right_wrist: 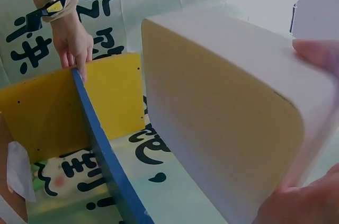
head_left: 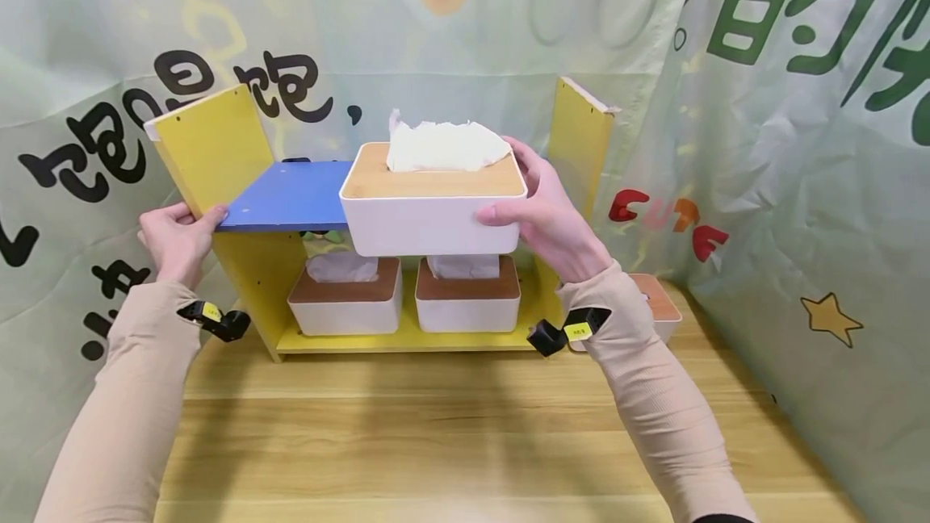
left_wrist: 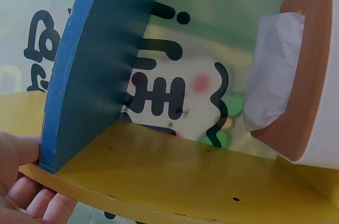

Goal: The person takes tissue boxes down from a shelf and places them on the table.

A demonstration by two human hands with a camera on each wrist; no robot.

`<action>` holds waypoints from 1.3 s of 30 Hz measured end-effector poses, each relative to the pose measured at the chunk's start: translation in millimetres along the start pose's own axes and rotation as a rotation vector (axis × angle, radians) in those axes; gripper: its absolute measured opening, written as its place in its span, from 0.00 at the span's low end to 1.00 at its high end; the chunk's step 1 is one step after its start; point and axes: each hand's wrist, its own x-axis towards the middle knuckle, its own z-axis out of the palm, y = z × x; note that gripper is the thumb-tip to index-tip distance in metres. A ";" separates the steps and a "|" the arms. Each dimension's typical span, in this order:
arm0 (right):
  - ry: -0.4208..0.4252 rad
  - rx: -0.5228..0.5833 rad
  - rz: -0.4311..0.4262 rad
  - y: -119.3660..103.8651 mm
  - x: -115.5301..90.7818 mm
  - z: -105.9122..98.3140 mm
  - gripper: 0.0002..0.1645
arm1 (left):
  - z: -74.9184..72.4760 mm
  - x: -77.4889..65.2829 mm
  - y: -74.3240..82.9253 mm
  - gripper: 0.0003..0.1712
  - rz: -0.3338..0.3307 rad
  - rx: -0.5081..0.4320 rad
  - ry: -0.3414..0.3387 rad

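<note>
In the head view, my right hand (head_left: 555, 220) grips the right end of a white tissue box (head_left: 429, 226) with a wooden lid, thumb on its front. White tissue stands up from the lid. The box overlaps the right part of a blue shelf board (head_left: 294, 194), and the right wrist view shows its pale underside (right_wrist: 222, 113) above the board. My left hand (head_left: 177, 239) holds the front edge of the shelf unit's yellow left side panel (head_left: 218, 140), its thumb at the blue board's front corner. In the left wrist view, the fingers (left_wrist: 39, 203) curl behind the yellow edge.
Two more tissue boxes stand on the yellow bottom board (head_left: 407, 344), a left one (head_left: 347, 318) and a right one (head_left: 468, 315). Another tissue box (head_left: 663, 309) sits right of the unit, partly behind my forearm. A printed cloth (head_left: 792, 184) surrounds the wooden table (head_left: 436, 442).
</note>
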 end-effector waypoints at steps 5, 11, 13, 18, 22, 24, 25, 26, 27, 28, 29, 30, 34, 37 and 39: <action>0.007 -0.040 -0.001 3.8 -12.5 -4.7 0.52 | 0.6 0.3 -0.3 0.34 0.008 -0.014 0.000; 0.008 -0.070 0.006 10.2 -24.4 -9.0 0.55 | 0.8 -0.5 -0.2 0.33 0.027 0.000 0.013; 0.007 -0.075 0.015 12.7 -28.3 -11.1 0.56 | 0.8 -0.6 0.1 0.33 0.027 0.001 0.011; -0.004 -0.084 0.042 19.1 -38.6 -17.6 0.57 | 1.0 0.4 -0.3 0.34 0.017 -0.011 0.007; -0.012 -0.085 0.043 24.4 -46.3 -23.5 0.58 | 1.3 1.0 -1.1 0.34 0.015 -0.015 0.005; -0.011 -0.084 0.041 27.1 -50.1 -26.4 0.58 | 1.5 1.1 -1.3 0.34 0.015 -0.016 0.006; -0.011 -0.083 0.042 28.6 -52.1 -27.9 0.58 | 1.5 1.0 -1.2 0.33 0.015 -0.015 0.006; -0.012 -0.079 0.042 30.0 -54.1 -29.4 0.59 | 1.5 1.2 -1.3 0.33 0.015 -0.014 0.008; -0.014 -0.075 0.041 31.6 -56.0 -31.0 0.59 | 1.5 1.3 -1.5 0.33 0.014 -0.012 0.010; -0.017 -0.069 0.039 33.3 -58.0 -32.7 0.59 | 1.4 1.4 -1.5 0.33 0.013 -0.010 0.011; -0.020 -0.068 0.038 34.8 -60.0 -34.3 0.59 | 1.3 1.4 -1.6 0.33 0.012 -0.007 0.011; -0.024 -0.062 0.037 36.6 -62.0 -36.1 0.59 | 1.2 1.4 -1.5 0.33 0.013 -0.003 0.012; -0.036 -0.043 0.011 44.9 -69.7 -43.3 0.61 | 0.7 1.3 -1.7 0.33 0.012 -0.002 0.009; -0.037 -0.031 -0.009 51.2 -76.4 -47.6 0.64 | 0.2 1.6 -1.9 0.33 0.016 -0.005 0.007; -0.045 -0.025 -0.022 55.4 -81.1 -50.5 0.64 | -0.2 2.1 -2.2 0.34 0.018 0.000 0.008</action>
